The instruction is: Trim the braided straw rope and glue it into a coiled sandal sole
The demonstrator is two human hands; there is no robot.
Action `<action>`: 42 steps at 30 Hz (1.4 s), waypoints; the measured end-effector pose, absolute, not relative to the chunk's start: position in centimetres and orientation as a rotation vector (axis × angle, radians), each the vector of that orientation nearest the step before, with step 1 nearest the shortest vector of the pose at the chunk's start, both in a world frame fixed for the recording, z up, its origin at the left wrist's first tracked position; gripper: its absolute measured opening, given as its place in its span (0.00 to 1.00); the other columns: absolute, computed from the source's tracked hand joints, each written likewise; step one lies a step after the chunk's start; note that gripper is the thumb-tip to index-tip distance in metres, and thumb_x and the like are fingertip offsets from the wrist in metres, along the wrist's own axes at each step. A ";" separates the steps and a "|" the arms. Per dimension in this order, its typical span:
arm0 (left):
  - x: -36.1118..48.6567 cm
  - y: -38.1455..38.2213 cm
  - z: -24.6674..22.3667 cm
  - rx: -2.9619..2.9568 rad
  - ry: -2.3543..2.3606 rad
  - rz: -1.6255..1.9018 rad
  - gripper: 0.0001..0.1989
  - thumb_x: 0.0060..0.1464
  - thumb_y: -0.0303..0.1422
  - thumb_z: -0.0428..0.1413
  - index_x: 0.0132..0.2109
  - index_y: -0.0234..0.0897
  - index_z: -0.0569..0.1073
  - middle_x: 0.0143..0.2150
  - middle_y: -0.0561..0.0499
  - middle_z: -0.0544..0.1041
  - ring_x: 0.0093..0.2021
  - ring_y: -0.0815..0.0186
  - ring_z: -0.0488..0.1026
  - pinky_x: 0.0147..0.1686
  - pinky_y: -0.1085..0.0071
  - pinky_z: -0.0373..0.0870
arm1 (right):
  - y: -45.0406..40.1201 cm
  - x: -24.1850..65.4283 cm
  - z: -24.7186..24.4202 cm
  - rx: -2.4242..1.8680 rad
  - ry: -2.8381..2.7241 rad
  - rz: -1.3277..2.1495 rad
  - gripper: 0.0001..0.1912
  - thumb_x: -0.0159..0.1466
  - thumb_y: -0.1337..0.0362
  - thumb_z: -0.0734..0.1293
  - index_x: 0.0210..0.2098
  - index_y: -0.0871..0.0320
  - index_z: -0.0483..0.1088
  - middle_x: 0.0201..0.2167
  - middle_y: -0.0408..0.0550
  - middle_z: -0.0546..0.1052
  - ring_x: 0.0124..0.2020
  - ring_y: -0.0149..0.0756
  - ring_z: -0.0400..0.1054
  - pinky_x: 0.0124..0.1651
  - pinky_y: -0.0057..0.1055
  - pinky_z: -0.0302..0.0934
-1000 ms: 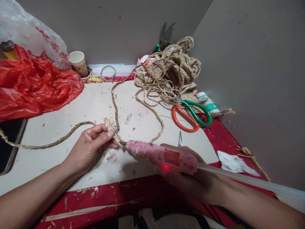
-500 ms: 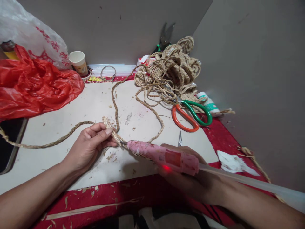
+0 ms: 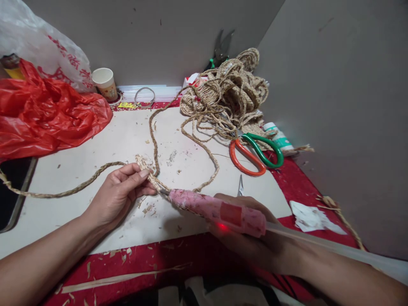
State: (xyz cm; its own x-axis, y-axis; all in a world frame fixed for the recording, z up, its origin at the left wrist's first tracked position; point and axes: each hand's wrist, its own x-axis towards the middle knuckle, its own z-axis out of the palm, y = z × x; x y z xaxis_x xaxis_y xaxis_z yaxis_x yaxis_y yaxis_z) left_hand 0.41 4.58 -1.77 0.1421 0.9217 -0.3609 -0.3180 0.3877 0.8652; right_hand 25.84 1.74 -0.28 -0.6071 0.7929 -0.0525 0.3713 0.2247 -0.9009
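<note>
My left hand [image 3: 126,187] pinches a braided straw cord [image 3: 143,165] between thumb and fingers, where it lies doubled. My right hand [image 3: 245,229] is wrapped round a pink hot glue gun [image 3: 204,206] with a red light glowing on its side. The gun's dark nozzle [image 3: 165,192] points left and meets the cord just right of my left fingertips. A long translucent glue stick [image 3: 321,240] sticks out of its back end. Whether glue is coming out, I cannot make out. One length of cord [image 3: 76,189] trails left across a phone [image 3: 15,191]; another loops toward the back.
A heap of coiled straw braid [image 3: 236,87] lies at the back right, with green-and-orange-handled scissors [image 3: 248,159] before it. Red plastic bag [image 3: 47,114], paper cup [image 3: 104,85] and glue sticks [image 3: 165,93] stand along the back left. Crumpled tissue [image 3: 314,216] lies at right.
Both hands hold almost the same place. The glue gun has shifted very slightly left along with the cord's end.
</note>
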 end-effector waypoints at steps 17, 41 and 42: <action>-0.3 5.0 -1.1 0.613 1.079 1.099 0.07 0.50 0.29 0.64 0.30 0.34 0.74 0.26 0.53 0.77 0.27 0.71 0.76 0.35 0.75 0.77 | 2.2 25.8 -0.1 -0.996 -2.306 1.446 0.08 0.63 0.62 0.61 0.28 0.57 0.64 0.21 0.39 0.63 0.21 0.26 0.54 0.23 0.25 0.49; -0.5 2.6 2.5 1.027 1.071 1.209 0.03 0.51 0.29 0.63 0.35 0.36 0.77 0.30 0.53 0.78 0.31 0.70 0.73 0.36 0.74 0.71 | 6.0 20.1 2.1 -0.794 -2.395 0.801 0.10 0.62 0.71 0.63 0.44 0.58 0.65 0.37 0.47 0.77 0.35 0.32 0.71 0.40 0.28 0.65; -0.6 2.6 2.4 1.043 1.096 1.209 0.03 0.51 0.29 0.63 0.34 0.36 0.77 0.30 0.53 0.77 0.31 0.70 0.73 0.35 0.75 0.71 | 6.2 19.9 1.7 -0.784 -2.374 0.804 0.08 0.62 0.71 0.63 0.42 0.58 0.66 0.33 0.44 0.76 0.31 0.30 0.70 0.36 0.26 0.64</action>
State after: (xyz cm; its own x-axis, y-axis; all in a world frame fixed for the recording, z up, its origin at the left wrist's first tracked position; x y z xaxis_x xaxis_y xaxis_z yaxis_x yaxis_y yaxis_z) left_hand -0.55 2.62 2.45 0.0359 0.9968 -0.0720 -0.1688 0.0770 0.9826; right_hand 19.91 6.23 1.70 -0.7036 0.6556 0.2742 0.3542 0.6580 -0.6645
